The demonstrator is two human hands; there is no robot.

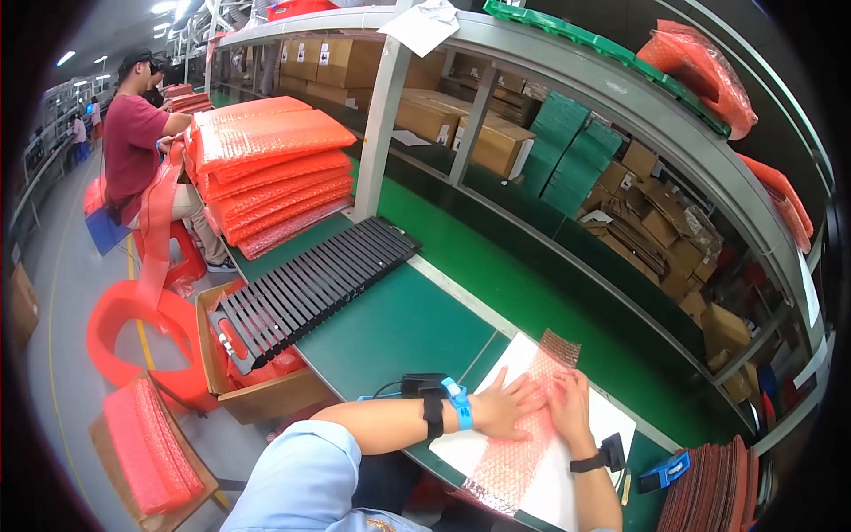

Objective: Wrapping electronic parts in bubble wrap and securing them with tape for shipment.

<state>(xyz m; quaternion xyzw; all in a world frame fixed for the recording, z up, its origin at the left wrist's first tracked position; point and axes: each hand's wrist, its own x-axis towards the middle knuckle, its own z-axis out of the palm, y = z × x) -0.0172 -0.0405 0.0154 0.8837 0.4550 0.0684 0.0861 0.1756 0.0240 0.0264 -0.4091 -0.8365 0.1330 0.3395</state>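
A long strip of pink bubble wrap [514, 465] lies across a white board [461, 434] on the green table before me. At its far end a dark brown, glossy piece [561, 347] shows; I cannot make out whether it is inside the wrap. My left hand [510, 408] lies flat on the wrap with its fingers spread. Close beside it, my right hand [572, 406] is curled at the wrap's right edge, its fingertips on the plastic. A blue strap circles my left wrist next to a black band; my right wrist has a black band too.
A black slotted rack [310, 288] lies to the left, near a tall pile of red bubble bags [275, 168]. At right stand a stack of dark red boards [709, 492] and a blue tool [665, 472]. A grey frame [383, 124] rises behind; a co-worker [133, 142] sits far left.
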